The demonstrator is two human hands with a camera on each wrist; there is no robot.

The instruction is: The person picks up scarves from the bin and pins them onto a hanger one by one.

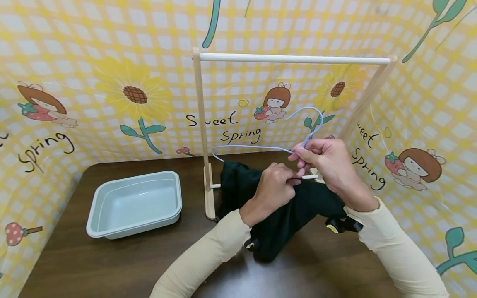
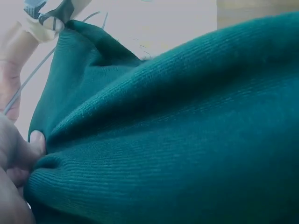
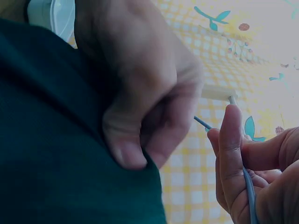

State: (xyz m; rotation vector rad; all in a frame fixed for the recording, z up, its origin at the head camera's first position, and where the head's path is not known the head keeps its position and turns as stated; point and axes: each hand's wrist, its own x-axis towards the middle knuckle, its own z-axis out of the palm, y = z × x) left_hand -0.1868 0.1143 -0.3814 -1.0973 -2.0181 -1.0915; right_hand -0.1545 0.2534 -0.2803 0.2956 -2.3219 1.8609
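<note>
Dark green knitted garment [image 1: 283, 215]: it lies bunched on the dark brown wooden table [image 1: 112, 265], just in front of the foot of the pale wooden hanging rack [image 1: 203, 132], between the two forearms in cream sleeves.

Head view, left hand [image 1: 273, 188]: its grip is closed on a fold of the garment's upper edge, fingers curled round the cloth.

Head view, right hand [image 1: 328, 163]: it pinches the thin light blue wire hanger [image 1: 261, 147] at the neck just below the hook, holding it just above the garment, with one shoulder of the wire reaching out towards the rack post.

Head view, off to the side: a pale grey rectangular plastic tub [image 1: 136, 203] stands on the table, well apart from the hands.

Left wrist view: ribbed green cloth fills nearly the whole picture; a thumb presses into a fold at the left edge, and the hanger's wire [image 2: 28, 81] runs alongside the cloth.

Right wrist view: the left hand [image 3: 140, 93] clamps the cloth edge, while fingers [image 3: 231, 154] hold the blue wire close beside it.

Step in hand, as I judge it: getting the hanger into the garment's opening.

Next move calls for: the left hand holding the opening wide while the wire's shoulder is steered inside without snagging the knit.
</note>
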